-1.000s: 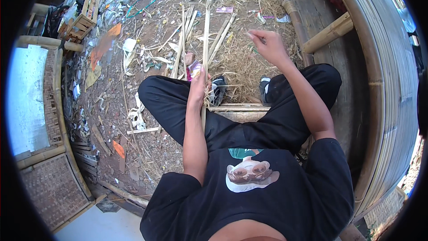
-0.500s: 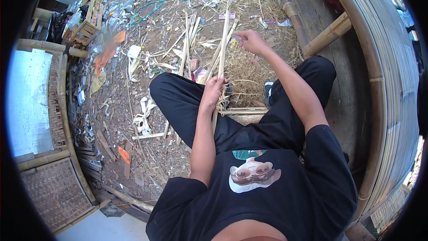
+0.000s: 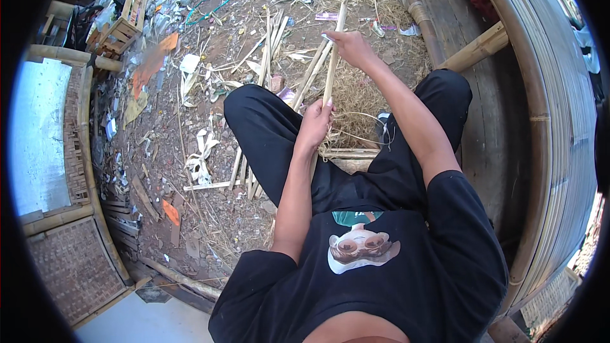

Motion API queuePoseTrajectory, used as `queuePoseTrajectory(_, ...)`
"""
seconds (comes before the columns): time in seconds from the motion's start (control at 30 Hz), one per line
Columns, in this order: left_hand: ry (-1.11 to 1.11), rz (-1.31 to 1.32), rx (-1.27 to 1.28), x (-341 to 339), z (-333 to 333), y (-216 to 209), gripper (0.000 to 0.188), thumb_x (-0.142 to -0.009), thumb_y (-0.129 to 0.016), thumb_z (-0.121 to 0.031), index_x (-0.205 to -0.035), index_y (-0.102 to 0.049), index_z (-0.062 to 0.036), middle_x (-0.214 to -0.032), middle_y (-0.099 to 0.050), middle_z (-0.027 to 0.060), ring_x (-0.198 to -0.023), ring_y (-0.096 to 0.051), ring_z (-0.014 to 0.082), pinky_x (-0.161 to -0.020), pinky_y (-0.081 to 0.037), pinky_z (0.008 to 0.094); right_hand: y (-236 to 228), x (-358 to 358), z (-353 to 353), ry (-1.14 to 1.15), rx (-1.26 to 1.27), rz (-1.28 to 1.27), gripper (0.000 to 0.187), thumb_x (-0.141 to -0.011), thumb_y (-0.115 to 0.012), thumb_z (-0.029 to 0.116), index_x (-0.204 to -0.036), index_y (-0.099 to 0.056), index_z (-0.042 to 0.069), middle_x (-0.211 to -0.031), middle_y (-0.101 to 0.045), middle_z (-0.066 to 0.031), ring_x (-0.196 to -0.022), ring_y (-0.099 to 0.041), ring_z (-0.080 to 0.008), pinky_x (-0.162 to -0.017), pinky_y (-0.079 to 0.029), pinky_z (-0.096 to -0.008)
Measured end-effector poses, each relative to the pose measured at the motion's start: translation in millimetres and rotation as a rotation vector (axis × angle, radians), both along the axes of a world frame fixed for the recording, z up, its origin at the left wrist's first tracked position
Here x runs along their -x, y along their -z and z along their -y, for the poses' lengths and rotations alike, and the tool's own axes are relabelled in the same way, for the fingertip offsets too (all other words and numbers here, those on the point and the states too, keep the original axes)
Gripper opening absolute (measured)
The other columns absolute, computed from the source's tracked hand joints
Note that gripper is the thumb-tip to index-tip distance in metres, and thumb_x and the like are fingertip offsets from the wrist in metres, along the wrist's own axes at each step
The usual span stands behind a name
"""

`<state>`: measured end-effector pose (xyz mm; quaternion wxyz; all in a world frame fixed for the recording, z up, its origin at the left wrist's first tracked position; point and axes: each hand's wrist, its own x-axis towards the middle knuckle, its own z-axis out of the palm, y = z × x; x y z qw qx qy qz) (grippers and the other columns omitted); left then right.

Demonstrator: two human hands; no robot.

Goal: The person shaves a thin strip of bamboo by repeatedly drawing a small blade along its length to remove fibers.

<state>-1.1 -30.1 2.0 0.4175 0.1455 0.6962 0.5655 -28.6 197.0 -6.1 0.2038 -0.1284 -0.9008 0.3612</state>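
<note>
My left hand [image 3: 316, 124] is closed round the lower part of a long bamboo strip [image 3: 331, 79], which points up and away from me. At the strip's middle, my right hand [image 3: 351, 47] grips a small knife [image 3: 327, 37]; only a short pale blade shows and its handle is hidden in the fingers. The blade lies across or against the strip, though the exact contact is too small to tell. More bamboo strips [image 3: 309, 76] lean just left of the held one. Thin curled shavings [image 3: 362, 116] hang near my left hand between my legs.
Bamboo strips [image 3: 270, 47] lie on the littered ground beyond my left knee. A wooden crate [image 3: 130, 16] stands far left, near an orange sheet [image 3: 149, 73]. A bamboo bench [image 3: 540, 117] runs along my right. Dry shavings [image 3: 362, 89] cover the ground between my knees.
My right hand has moved slightly left and nearer, from beside the strip onto it. My left hand and the strip have shifted a little to the right.
</note>
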Motion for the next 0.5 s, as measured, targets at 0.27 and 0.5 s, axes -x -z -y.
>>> queuePoseTrajectory(0.27, -0.013, -0.042, 0.011, -2.2, -2.9, 1.7, 0.031, -0.099, -0.046, -0.031, -0.083, -0.054, -0.0055, -0.056, -0.039, -0.0048, -0.047, -0.036, 0.0056, -0.045, -0.029, 0.0234, 8.0, 0.9, -4.9, 0.026, -0.049, -0.015, 0.034, -0.090, -0.047, 0.010, -0.119, -0.062, 0.019, -0.084, -0.065, -0.0221, -0.076, -0.066, -0.0353, -0.068, -0.052, -0.0426)
queuePoseTrajectory(0.5, 0.000, -0.012, -0.005, -4.1, -7.7, 0.6, 0.030, -0.099, -0.046, -0.030, -0.083, -0.053, -0.0058, -0.055, -0.037, -0.0060, -0.046, -0.033, 0.0044, -0.044, -0.027, 0.0220, 20.9, -1.3, -12.0, 0.046, -0.090, -0.102, 0.037, -0.089, -0.048, 0.010, -0.121, -0.061, 0.022, -0.082, -0.067, -0.0207, -0.074, -0.068, -0.0311, -0.069, -0.054, -0.0421)
